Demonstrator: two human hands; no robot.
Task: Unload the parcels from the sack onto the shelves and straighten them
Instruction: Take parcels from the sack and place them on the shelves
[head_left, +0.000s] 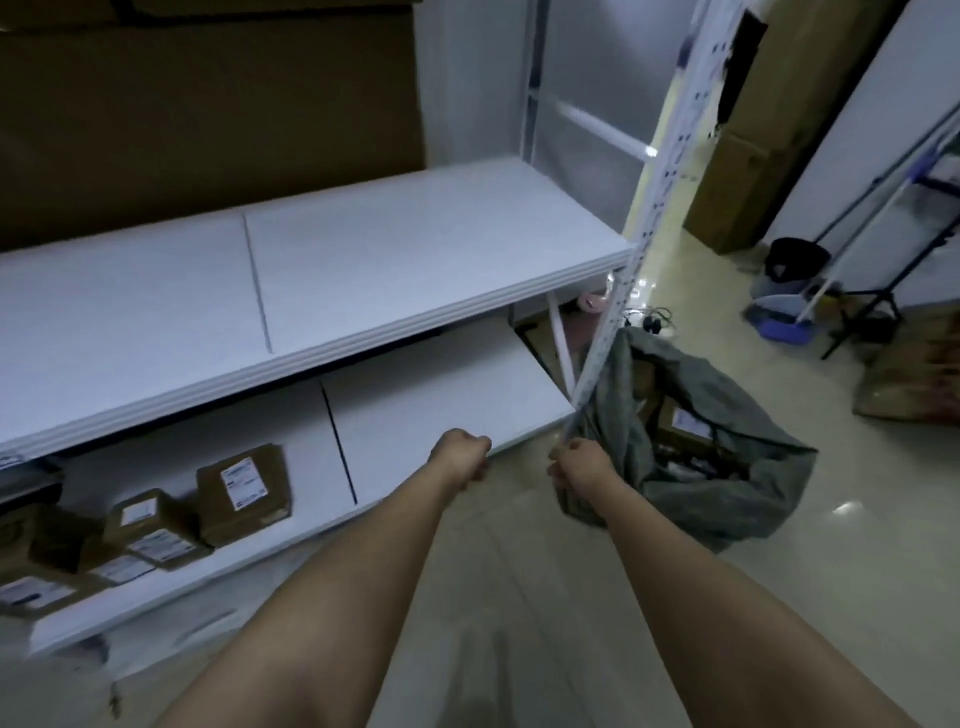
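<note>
On the lower shelf (426, 405) lay parcels (243, 488) (labels up); our left hand (464, 456) was fisted, holding nothing, our right hand (581, 464) gripped the floor-slumped sack (727, 467).

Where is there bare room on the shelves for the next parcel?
The white upper shelf is bare throughout. The white lower shelf is free right of its dark seam. Its left end is crowded with brown cardboard parcels.

Dim, bluish light around me. Glare spots shine on the floor tiles (844, 506) to my right. My forearms blur at the bottom edge, and the shelf upright (670, 171) bows from wide-angle distortion.
</note>
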